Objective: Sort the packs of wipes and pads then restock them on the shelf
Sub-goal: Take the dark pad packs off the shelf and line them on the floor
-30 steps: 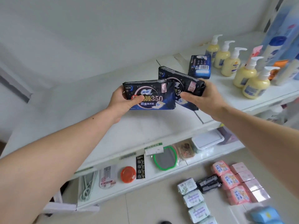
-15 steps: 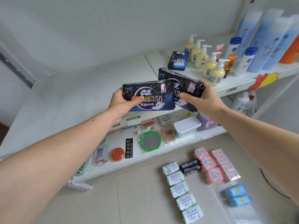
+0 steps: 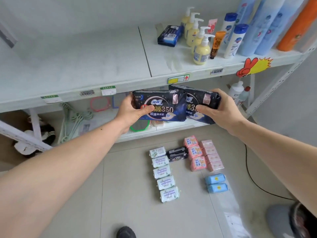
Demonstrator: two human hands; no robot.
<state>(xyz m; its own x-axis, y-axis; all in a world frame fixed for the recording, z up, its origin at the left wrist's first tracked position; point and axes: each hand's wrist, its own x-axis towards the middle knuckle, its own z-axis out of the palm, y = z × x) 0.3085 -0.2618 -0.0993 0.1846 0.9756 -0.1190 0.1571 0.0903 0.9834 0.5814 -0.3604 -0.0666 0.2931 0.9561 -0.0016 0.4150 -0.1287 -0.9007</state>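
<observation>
Head view, looking down past both forearms at a white shelf (image 3: pixel 72 69) and the tiled floor (image 3: pixel 85 194) below. Left hand (image 3: pixel 132 110) holding a dark blue pack of pads (image 3: pixel 161 105) by its left end, grip closed round it, thumb across the front, fingers behind. Right hand (image 3: pixel 221 107) holding a second dark blue pack (image 3: pixel 193 98) by its right end, grip likewise closed round it, thumb on the front. Both packs held level in the air just in front of the shelf's front edge, below its top surface, the left pack overlapping the front of the right one.

On the shelf top, toward the back right: a third dark blue pack (image 3: pixel 169 35) lying flat, just beside a row of yellow pump bottles (image 3: pixel 197 36), then an orange tube (image 3: pixel 217 43), white bottles with blue caps (image 3: pixel 235 40) and tall blue and orange bottles (image 3: pixel 274 23) at far right.

On the floor, sorted in columns: five pale green packs (image 3: pixel 163 174) in a line, black packs (image 3: pixel 177 153) beside their upper end, three pink printed packs (image 3: pixel 194 153), four plain pink packs (image 3: pixel 212 155) next to those, two light blue packs (image 3: pixel 216 183) nearer the camera. Black cable (image 3: pixel 253 179) curving across the floor at right. Lower shelf behind the hands holding green hangers (image 3: pixel 73 121) and a green-rimmed mirror (image 3: pixel 139 126), partly hidden.
</observation>
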